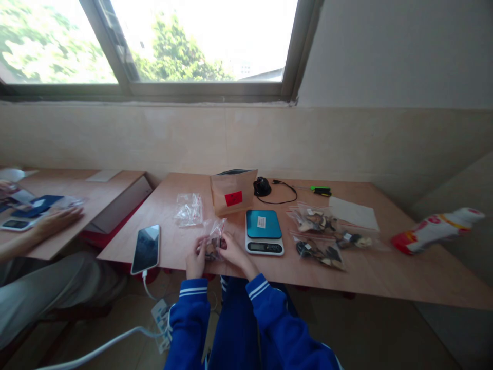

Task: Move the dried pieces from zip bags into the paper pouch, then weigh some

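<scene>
Head view: lower centre, a bag (211,248) is being pinched by left hand (196,258) and right hand (232,251), between phone (146,249) and scale (270,231).

Daylight glares white through the window (162,46); the adjoining wall (385,56) is dim, edges stretch, fine detail blurs.
</scene>
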Available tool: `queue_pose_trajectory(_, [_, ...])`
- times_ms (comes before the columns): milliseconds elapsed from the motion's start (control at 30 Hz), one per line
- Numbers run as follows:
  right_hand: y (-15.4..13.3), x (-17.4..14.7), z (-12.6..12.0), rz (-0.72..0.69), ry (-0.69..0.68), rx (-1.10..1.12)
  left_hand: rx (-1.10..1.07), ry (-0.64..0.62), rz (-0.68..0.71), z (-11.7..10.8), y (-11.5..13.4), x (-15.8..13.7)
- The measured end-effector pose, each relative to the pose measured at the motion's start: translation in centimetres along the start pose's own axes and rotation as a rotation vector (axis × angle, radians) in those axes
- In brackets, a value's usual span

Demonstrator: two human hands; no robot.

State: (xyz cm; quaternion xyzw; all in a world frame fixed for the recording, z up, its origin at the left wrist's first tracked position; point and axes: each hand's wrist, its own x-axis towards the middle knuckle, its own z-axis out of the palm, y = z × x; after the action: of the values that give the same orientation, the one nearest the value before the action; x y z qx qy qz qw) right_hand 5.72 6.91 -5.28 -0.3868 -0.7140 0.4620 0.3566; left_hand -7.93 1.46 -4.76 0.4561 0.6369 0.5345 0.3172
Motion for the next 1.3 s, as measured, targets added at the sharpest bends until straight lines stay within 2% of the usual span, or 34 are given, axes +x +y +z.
queue_pose_trajectory(200, [-0.4,-0.4,-1.1,-0.018,-0.013,-0.124,-0.027,0.041,-0.026,0.6,0.1,-0.1])
queue_pose_trajectory(400, [-2.3,-1.1,-2.8,0.003,0.097,-0.155,-0.28,0.08,-0.134,1.5,1.1,-0.5])
queue_pose_trajectory(533, [-4.2,-1.5,-4.6,-0.003,0.097,-0.105,-0.455,0.113,-0.209,2.1,1.0,-0.8])
queue_pose_trajectory(633, [-6.3,-1.0,-6.8,-0.034,0.099,0.045,-0.547,0.151,-0.237,2.6,0.5,-1.0])
queue_pose_trajectory(733, [-9.2,0.6,-10.1,-0.097,0.142,0.133,-0.591,0.167,-0.254,2.7,0.1,-1.3])
queue_pose_trajectory(833, [-12.6,3.7,-14.1,-0.246,0.273,0.117,-0.606,0.191,-0.309,2.6,0.1,-1.4])
queue_pose_trajectory(900, [-14.7,6.4,-16.3,-0.356,0.353,0.049,-0.607,0.218,-0.346,2.6,0.1,-1.5])
queue_pose_trajectory(967, [-16.3,9.0,-17.9,-0.429,0.378,-0.086,-0.606,0.238,-0.371,2.6,0.2,-1.5])
queue_pose_trajectory(1033, [-17.0,11.3,-18.6,-0.48,0.333,-0.232,-0.61,0.241,-0.391,2.7,0.2,-1.5])
queue_pose_trajectory(1133, [-16.5,13.4,-18.5,-0.521,0.182,-0.377,-0.608,0.245,-0.419,2.8,0.3,-1.5])
queue_pose_trajectory(1200, [-15.6,13.9,-18.2,-0.519,0.098,-0.41,-0.61,0.256,-0.433,2.7,0.3,-1.4])
queue_pose_trajectory(1300, [-14.1,13.9,-17.9,-0.522,0.067,-0.429,-0.635,0.273,-0.441,2.5,0.0,-1.4])
